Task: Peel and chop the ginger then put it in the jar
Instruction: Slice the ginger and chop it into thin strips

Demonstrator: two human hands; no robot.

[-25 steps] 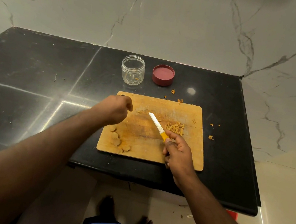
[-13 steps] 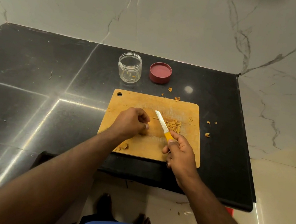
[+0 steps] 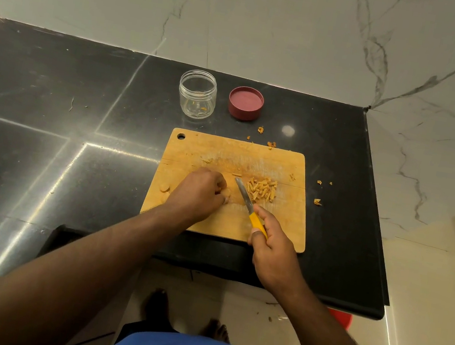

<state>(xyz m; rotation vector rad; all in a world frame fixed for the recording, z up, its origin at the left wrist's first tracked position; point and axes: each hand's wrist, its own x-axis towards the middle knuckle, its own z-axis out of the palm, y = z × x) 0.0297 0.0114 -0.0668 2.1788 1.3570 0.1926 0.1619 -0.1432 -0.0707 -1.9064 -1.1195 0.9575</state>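
1. Ginger slice [image 3: 226, 193] sits near the middle of the cutting board [image 3: 193, 152], pinned under the curled fingertips of the left hand [image 3: 199, 194]; a few more slices [image 3: 165, 187] wait at the board's 9 o'clock edge.
2. Chopped sticks [image 3: 262, 189] are heaped at 3 o'clock of the held slice.
3. Right hand [image 3: 274, 248] is wrapped round the yellow handle of the knife [image 3: 243, 194], whose blade angles between slice and heap.
4. Jar [image 3: 197, 94] stands open off the board at 11 o'clock, its lid [image 3: 245, 103] just beside it; only specks show inside.
5. Risk, as I judge it: the blade lies close to the left fingertips, so a slip on the thin slice could nick them or flick pieces onto the counter [image 3: 50, 114].
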